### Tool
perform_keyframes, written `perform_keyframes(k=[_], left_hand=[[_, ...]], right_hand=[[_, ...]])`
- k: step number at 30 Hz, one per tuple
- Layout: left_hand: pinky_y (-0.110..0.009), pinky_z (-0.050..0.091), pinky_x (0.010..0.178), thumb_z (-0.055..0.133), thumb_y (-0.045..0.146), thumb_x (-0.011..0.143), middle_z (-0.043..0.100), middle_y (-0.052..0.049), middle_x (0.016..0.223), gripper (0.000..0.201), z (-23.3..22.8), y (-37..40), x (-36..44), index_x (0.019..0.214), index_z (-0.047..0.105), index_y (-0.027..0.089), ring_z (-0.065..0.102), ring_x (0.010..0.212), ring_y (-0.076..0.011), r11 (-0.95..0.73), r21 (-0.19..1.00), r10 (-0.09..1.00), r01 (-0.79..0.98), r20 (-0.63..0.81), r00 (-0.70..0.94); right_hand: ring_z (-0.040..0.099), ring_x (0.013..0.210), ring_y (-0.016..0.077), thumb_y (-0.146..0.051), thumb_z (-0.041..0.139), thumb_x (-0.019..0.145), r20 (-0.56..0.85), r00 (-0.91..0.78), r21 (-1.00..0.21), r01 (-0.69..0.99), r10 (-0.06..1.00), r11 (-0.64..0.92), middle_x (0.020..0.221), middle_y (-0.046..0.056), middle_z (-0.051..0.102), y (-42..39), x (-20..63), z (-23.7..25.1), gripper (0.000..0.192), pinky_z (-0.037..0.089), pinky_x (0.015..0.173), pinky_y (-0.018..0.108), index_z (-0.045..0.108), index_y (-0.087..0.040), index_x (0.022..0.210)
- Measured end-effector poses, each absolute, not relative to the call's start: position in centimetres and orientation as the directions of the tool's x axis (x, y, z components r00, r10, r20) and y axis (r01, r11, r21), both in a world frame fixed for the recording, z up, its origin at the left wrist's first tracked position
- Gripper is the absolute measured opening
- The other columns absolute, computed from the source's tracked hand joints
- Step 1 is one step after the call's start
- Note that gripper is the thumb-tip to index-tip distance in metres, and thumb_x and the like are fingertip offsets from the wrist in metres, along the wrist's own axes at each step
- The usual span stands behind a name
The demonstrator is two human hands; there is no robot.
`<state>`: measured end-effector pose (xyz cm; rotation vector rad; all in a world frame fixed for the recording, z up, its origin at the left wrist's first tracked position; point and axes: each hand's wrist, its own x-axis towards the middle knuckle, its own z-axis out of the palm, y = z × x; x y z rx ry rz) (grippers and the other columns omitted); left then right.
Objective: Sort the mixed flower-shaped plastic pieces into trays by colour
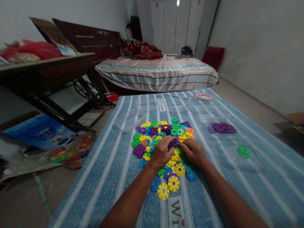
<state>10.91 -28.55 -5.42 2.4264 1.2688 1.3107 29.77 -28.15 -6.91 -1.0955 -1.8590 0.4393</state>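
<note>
- As I look down through the head camera, both hands meet over a pile of toy discs [163, 142] heaped on a blue striped sheet [109, 164] spread over the floor.
- My left hand [162, 152] has its grip pinching a purple disc [173, 142] at the top of the pile, fingers curled round its edge.
- My right hand [193, 151] lies just beside it, fingertips pressed down among the yellow pieces; I cannot tell whether its grip has closed on one.
- Loose yellow discs [168, 186] lie nearest my wrists, apart from the main heap.
- Off to the right, a small batch of purple pieces [222, 128] lies in a clear tray, and one green disc [243, 152] lies in another.
- I judge these pieces light, stiff plastic with notched rims: they should not bend or break easily, but they may slide across the cloth or snag on neighbours.
- Best hold, I think, is thumb and forefinger across the flat faces, or at two opposite notches.
- Beyond the sheet stands a bed [156, 74], and a clear bag of more pieces [71, 152] lies at left.
</note>
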Motion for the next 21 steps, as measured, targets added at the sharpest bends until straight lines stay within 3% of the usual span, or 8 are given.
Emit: perform_keyframes(k=[5,10,15,21], left_hand=[[-0.037,0.057,0.092,0.058,0.011,0.081,0.068,-0.011,0.112,0.037,-5.6,-28.4,10.7,0.117,0.057,0.018,0.066,0.107,-0.0219,-0.634,0.456,0.721,0.624,0.640,0.266],[-0.035,0.058,0.088,0.058,0.013,0.083,0.068,-0.010,0.110,0.035,-5.6,-28.0,10.5,0.117,0.057,0.019,0.070,0.089,-0.0188,-0.656,0.470,0.703,0.590,0.664,0.253],[-0.030,0.059,0.083,0.057,0.013,0.084,0.068,-0.009,0.105,0.031,-5.3,-27.9,10.5,0.114,0.058,0.019,0.070,0.085,-0.0170,-0.671,0.447,0.685,0.591,0.679,0.264],[-0.030,0.058,0.083,0.056,0.014,0.085,0.069,-0.009,0.101,0.026,-5.1,-27.9,10.2,0.111,0.059,0.019,0.070,0.089,-0.0178,-0.675,0.417,0.680,0.609,0.673,0.292]], right_hand=[[0.052,0.058,0.0143,-0.046,0.057,0.089,0.408,-0.031,-0.850,0.352,0.912,0.392,0.061,0.000,0.057,-28.1,29.9,-6.2,0.037,0.040,0.056,0.026,0.062,-0.019,0.065],[0.046,0.045,0.0117,-0.057,0.065,0.079,0.178,0.212,-0.984,0.041,0.961,0.173,0.048,-0.001,0.053,-27.2,30.6,-5.1,0.047,0.038,0.047,0.024,0.059,-0.018,0.053],[0.050,0.042,0.0108,-0.059,0.079,0.062,-0.026,0.342,-0.950,-0.301,0.939,0.084,0.049,-0.001,0.057,-26.4,31.0,-5.0,0.046,0.042,0.042,0.021,0.062,-0.017,0.060],[0.058,0.047,0.0114,-0.048,0.089,0.053,-0.158,0.296,-0.831,-0.556,0.942,0.035,0.057,-0.001,0.064,-25.4,31.4,-6.2,0.045,0.049,0.044,0.019,0.063,-0.016,0.074]])
